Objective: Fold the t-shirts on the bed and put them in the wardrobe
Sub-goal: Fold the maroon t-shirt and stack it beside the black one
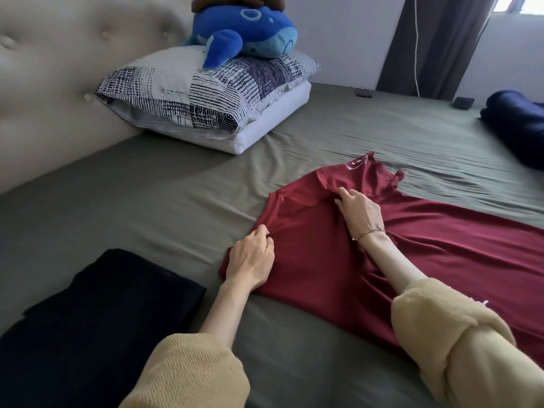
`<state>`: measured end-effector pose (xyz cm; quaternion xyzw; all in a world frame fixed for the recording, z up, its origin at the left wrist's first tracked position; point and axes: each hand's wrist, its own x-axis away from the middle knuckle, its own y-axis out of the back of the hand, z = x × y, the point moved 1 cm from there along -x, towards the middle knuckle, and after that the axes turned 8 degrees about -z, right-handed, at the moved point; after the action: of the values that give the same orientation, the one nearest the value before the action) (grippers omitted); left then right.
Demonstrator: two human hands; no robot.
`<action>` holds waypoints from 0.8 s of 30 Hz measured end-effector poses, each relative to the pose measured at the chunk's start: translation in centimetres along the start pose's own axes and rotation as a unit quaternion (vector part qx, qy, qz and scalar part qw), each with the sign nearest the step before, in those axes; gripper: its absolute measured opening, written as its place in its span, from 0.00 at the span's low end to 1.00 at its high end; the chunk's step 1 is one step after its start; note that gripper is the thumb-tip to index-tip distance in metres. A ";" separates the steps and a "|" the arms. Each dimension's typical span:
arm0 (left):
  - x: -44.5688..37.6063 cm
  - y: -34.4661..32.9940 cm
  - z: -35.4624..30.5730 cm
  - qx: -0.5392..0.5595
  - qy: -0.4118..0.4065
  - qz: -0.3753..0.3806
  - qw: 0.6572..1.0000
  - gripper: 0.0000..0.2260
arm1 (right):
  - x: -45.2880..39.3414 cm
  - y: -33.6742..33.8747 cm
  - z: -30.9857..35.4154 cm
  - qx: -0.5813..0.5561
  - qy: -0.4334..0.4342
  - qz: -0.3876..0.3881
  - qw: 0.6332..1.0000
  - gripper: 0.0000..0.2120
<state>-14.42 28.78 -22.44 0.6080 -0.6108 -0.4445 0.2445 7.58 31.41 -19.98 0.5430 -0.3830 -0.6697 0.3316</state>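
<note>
Dark red, soft jersey t-shirt (412,245) lies spread and wrinkled on the bed with the grey-green sheet (147,201), a small pale print near its far edge. One red shirt is in view, plus one black folded garment (103,304) at the near left and one dark navy rolled cloth (515,122) at the far right. Two pillows are stacked by the headboard, a patterned black-and-white pillow (191,92) on a plain white one, with one blue whale plush toy (244,33) on top. The left hand (250,260) pinches the shirt's left edge with curled fingers. The right hand (359,210) lies on the shirt's upper middle, its fingertips bunching a fold of cloth.
</note>
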 end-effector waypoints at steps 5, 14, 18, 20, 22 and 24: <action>0.1 -0.4 0.1 0.000 -0.008 -0.029 1.000 0.10 | -0.2 -0.8 -1.2 -0.020 -0.069 0.045 0.996 0.19; 0.4 -0.3 -0.1 -0.024 -0.034 -0.059 0.997 0.09 | 3.2 1.4 -4.8 -0.057 -0.103 0.034 0.992 0.16; 0.8 -0.6 -0.4 -0.044 -0.038 -0.093 0.994 0.08 | 6.2 3.1 -5.8 -0.091 -0.110 0.029 0.989 0.17; 1.2 -0.7 -0.6 -0.099 -0.041 -0.116 0.987 0.08 | 8.3 4.1 -6.4 -0.117 -0.102 0.027 0.987 0.16; 1.9 -0.3 -0.9 -0.142 -0.052 -0.151 0.977 0.11 | 10.6 5.4 -6.9 -0.147 -0.075 0.032 0.986 0.16; 2.9 0.2 -1.3 -0.129 -0.113 -0.186 0.968 0.12 | 12.7 7.0 -7.9 -0.164 -0.054 0.063 0.983 0.17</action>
<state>-13.82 25.61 -22.36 0.6199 -0.4484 -0.6228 0.1636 13.10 15.90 -20.78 0.4193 -0.3190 -0.7291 0.4369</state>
